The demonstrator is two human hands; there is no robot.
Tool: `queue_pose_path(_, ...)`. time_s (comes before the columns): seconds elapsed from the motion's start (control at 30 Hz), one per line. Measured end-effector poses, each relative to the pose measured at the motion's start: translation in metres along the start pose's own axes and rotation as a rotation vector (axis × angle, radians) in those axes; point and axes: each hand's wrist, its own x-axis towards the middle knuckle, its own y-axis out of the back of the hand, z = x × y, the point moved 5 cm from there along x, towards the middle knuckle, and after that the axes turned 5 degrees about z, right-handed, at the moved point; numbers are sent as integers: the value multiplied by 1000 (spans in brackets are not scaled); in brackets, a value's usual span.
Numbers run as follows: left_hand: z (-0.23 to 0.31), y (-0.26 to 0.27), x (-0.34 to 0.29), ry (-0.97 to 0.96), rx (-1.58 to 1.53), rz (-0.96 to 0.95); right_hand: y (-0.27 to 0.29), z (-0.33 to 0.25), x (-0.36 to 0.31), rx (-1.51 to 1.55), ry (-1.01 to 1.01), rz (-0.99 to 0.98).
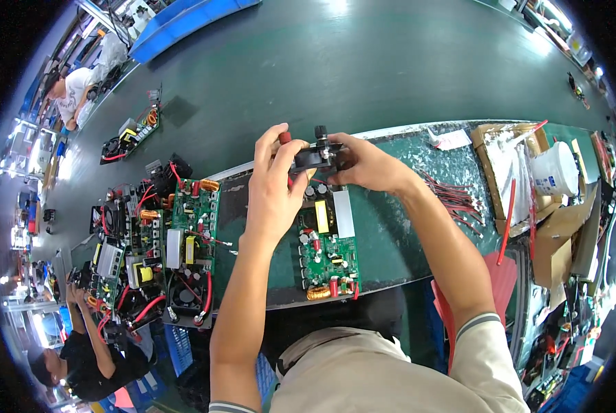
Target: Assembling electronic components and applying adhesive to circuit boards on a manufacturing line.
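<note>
Left hand (275,180) and right hand (371,165) clamped on black component (319,155) near circuit board (330,253). Board looks mostly populated; component apparently unfitted.

Green surface (363,76) stretched open beyond the grip — clustered circuit boards (194,213) crowded its left, bundled wires (454,199) its right, a lone board (332,258) its near side.

Lettering: none legible.
White tub (560,165), near the right edge of the workbench (390,234): blue-marked label (546,184), print too small to read.
</note>
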Motion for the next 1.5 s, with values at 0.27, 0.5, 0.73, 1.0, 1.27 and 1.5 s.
queue_pose_path(0.27,-9,-3,3,67,67,-204,-5,4,-3,35,7,65)
queue_pose_path(0.5,-7,-12,3,31,180,-13,-9,-1,3,19,7,93)
queue_pose_path(0.73,6,-3,1,83,47,-48,9,5,-3,25,66,-26)
queue_pose_path(1.0,26,5,-41,43,129,136,15,-19,-23,-558,323,256)
queue_pose_path(1.27,18,0,-43,71,110,84,24,6,-6,-459,377,141)
queue_pose_path(1.5,11,3,-35,61,97,217,12,-1,38,-470,367,-14)
